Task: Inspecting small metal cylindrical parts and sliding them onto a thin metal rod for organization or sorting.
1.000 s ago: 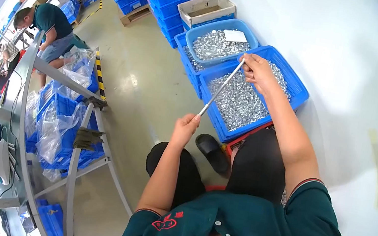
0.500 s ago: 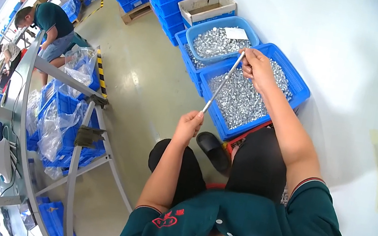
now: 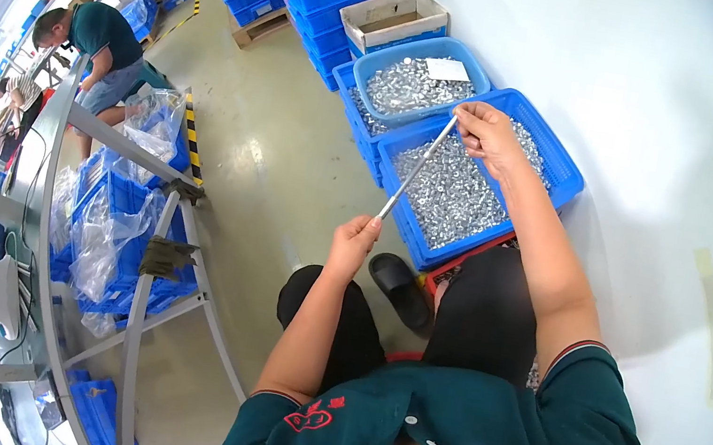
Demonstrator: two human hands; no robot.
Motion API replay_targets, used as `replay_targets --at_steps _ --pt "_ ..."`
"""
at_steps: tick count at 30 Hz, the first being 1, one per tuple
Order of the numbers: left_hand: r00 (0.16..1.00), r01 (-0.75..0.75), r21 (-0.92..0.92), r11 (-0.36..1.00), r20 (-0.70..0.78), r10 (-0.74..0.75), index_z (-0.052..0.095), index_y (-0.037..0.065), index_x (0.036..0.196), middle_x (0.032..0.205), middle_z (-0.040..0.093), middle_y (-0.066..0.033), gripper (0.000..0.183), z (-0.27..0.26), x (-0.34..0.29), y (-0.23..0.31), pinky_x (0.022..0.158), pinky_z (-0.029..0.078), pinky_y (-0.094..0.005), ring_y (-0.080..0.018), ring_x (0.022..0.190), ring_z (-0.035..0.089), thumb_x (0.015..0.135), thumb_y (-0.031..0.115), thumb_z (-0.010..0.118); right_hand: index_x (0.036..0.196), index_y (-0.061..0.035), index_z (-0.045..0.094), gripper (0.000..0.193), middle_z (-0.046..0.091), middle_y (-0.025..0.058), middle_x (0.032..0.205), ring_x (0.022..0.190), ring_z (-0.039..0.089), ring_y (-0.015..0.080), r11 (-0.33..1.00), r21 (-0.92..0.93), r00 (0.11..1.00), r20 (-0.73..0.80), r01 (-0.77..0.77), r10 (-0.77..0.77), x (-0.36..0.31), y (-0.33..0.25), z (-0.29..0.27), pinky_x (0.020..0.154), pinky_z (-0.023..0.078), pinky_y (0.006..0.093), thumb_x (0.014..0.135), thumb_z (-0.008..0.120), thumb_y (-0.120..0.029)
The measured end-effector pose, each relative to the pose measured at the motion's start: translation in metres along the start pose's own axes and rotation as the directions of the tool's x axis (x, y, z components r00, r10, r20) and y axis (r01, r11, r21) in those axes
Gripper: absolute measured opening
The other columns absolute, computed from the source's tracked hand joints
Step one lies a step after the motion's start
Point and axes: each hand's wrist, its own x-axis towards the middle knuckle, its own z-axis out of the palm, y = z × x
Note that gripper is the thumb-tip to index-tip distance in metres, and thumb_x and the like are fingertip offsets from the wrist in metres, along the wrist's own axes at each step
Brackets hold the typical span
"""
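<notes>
- Slim metal rod point(image 3: 418, 167) is slanting between the person's two hands, its near end lower left, its far end upper right, crossing the view of a blue plastic crate point(image 3: 571, 177).
- It is looking straight, thin and silvery-grey; any joints or markings are too small to tell.
- The left hand point(image 3: 355, 243) is pinching the near end between thumb and fingers; the right hand point(image 3: 483, 135) is gripping the far end with the fingertips.
- The step in hand is, by this pose, steadying the rod at both ends; the next move is probably calling for an even, two-handed pinch.
- Around it, the crate is holding small metal pieces point(image 3: 455, 204), and a light-blue basin point(image 3: 482, 75) of similar ones is standing just beyond.
</notes>
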Motion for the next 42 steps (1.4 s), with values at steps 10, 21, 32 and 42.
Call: replay_targets --at_steps 10,21,32,42 --pt "0.945 0.277 -0.273 0.921 0.253 -0.209 0.041 0.011 0.065 0.048 0.028 0.0071 0.031 -0.003 -0.002 0.013 0.036 0.015 -0.0213 -0.0032 0.038 0.022 0.089 0.030 0.048 0.092 -0.0062 0.055 0.010 0.044 -0.0026 0.063 0.046 0.034 0.0027 0.984 0.177 0.992 0.118 0.016 -0.037 -0.005 0.003 0.007 0.038 0.023 0.0166 0.087 0.051 -0.015" --pt "1.000 -0.021 -0.006 1.000 0.014 0.021 0.047 0.008 0.064 0.052 0.033 0.0074 0.033 -0.004 -0.005 -0.005 0.042 0.023 -0.0214 -0.0032 0.046 0.029 0.088 0.030 0.051 0.095 0.0011 0.052 0.014 0.048 0.0037 0.071 0.048 0.034 0.0044 0.969 0.248 0.993 -0.115 0.004 0.026 0.002 0.016 -0.014 0.036 0.024 0.0173 0.086 0.050 -0.010" --pt "0.998 0.058 -0.060 0.997 -0.030 -0.060 0.046 0.007 0.061 0.054 0.034 0.0071 0.033 -0.010 -0.011 0.007 0.044 0.024 -0.0215 -0.0030 0.050 0.030 0.088 0.027 0.052 0.098 0.0016 0.057 0.015 0.058 0.0099 0.085 0.050 0.038 0.0042 0.934 0.351 0.991 0.130 -0.073 0.028 -0.001 0.009 -0.010 0.040 0.031 0.0162 0.085 0.051 -0.004" --pt "0.999 -0.023 -0.049 0.999 0.029 0.025 0.046 0.010 0.065 0.051 0.034 0.0084 0.030 -0.014 -0.012 -0.001 0.038 0.020 -0.0191 -0.0015 0.042 0.028 0.088 0.029 0.051 0.102 0.0007 0.058 0.020 0.057 0.0049 0.080 0.052 0.039 0.0050 0.903 0.424 0.983 0.182 -0.061 -0.020 0.000 0.013 -0.015 0.044 0.033 0.0171 0.084 0.055 -0.006"
